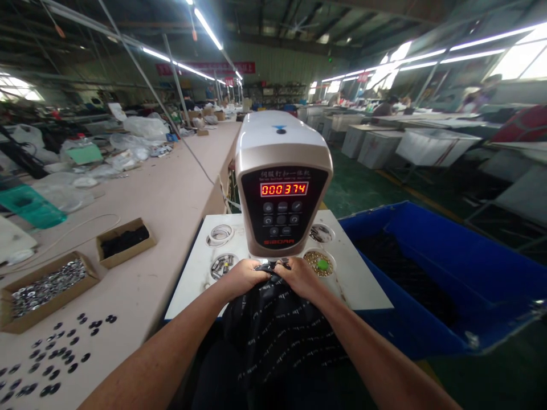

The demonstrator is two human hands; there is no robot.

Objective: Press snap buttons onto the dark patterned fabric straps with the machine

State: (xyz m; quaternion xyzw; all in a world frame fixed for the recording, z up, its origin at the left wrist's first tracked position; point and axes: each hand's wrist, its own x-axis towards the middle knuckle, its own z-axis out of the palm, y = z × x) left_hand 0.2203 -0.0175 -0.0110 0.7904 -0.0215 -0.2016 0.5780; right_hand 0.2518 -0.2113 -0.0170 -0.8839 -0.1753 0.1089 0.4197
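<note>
Black fabric (273, 319) printed with rows of small white lettering drapes toward me from the front of a snap button machine (284, 148), whose red display reads 000374. My left hand (245, 278) pinches the cloth's upper edge on the left, just under the machine head. On the right, my right hand (299, 276) grips the same edge, close beside the left. Between the two thumbs a small bit of the edge shows, but the machine head hides the spot beyond it. Both hands rest over the white machine table (192, 285).
Round wells in the machine table hold metal parts (222, 265) and brass-coloured pieces (317, 262). Along the left bench (171, 193) stand a cardboard box (47, 293) of metal fasteners, a smaller box (126, 242) of black pieces, and scattered snap parts (64, 353). A blue bin (470, 267) stands right, with dark cloth inside.
</note>
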